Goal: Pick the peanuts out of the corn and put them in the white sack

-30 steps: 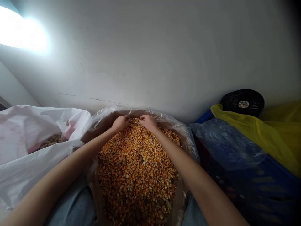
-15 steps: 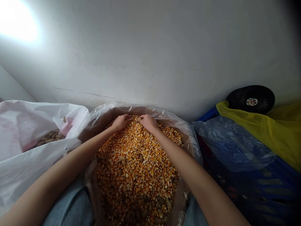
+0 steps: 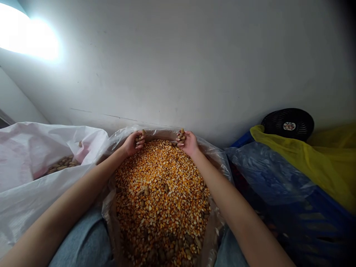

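Note:
My left hand (image 3: 133, 142) is raised at the far left side of the corn kernels (image 3: 164, 170), its fingers curled round a few unshelled peanuts (image 3: 139, 135). Opposite it, my right hand (image 3: 189, 142) holds more peanuts (image 3: 181, 136) in curled fingers, palm turned inward. Both hands are just above the kernels, near the back rim of the clear plastic liner (image 3: 222, 159). The liner wraps round a brown-walled container that holds the corn. Other peanuts (image 3: 146, 190) lie among the kernels in the middle, with several more in the shaded near part.
At left, a white sack (image 3: 25, 148) holds a heap of peanuts (image 3: 62, 163). On the right are a blue crate (image 3: 314, 222), clear plastic sheeting (image 3: 269, 170), yellow mesh (image 3: 300, 155) and a black fan (image 3: 289, 124). A pale wall (image 3: 178, 66) stands behind.
Both hands have lifted out of the corn and moved apart, turning their palms inward. Peanuts now show in the fingers of each. The camera view has shifted slightly.

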Demonstrator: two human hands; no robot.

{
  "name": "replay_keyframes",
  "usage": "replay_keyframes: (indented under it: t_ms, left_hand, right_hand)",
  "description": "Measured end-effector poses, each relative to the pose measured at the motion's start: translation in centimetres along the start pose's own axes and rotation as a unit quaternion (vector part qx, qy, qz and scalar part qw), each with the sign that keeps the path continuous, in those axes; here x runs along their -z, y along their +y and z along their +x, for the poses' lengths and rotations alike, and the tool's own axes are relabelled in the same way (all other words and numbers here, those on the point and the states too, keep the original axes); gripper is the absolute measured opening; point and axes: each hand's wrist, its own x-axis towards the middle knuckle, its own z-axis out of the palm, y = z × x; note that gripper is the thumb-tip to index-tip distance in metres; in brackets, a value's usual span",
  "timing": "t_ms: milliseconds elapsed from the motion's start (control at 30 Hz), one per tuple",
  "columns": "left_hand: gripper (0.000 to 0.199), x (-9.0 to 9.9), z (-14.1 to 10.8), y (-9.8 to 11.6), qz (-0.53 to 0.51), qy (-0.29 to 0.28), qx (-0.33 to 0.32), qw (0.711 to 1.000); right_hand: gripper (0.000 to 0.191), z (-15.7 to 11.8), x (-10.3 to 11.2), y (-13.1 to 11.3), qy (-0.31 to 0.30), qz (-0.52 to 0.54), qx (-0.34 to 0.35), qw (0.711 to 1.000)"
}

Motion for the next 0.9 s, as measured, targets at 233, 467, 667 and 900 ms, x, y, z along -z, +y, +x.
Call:
replay_keyframes:
  t_ms: [233, 467, 667, 900]
  left_hand:
    - [0.014, 0.5, 0.1, -0.3, -0.004, -0.019, 0.017, 1.000]
    - [0.035, 0.8, 0.7, -1.7, 0.184, 0.088, 0.000, 0.979]
    - [0.028, -0.3, 0.8, -3.3, 0.628, 0.089, -0.091, 0.768]
    - [0.029, -3.4, 2.4, -4.7, 0.807, 0.036, -0.085, 0.583]
  right_hand:
    - [0.028, 0.4, -0.4, 0.6, 0.057, 0.019, -0.014, 0.998]
    - [0.026, 1.0, -0.5, 2.0, 0.151, -0.377, -0.001, 0.914]
    - [0.020, 0.2, -0.9, 2.3, 0.133, -0.732, 0.044, 0.666]
    - [0.037, 0.3, -1.8, 3.3, 0.098, -0.849, 0.048, 0.517]
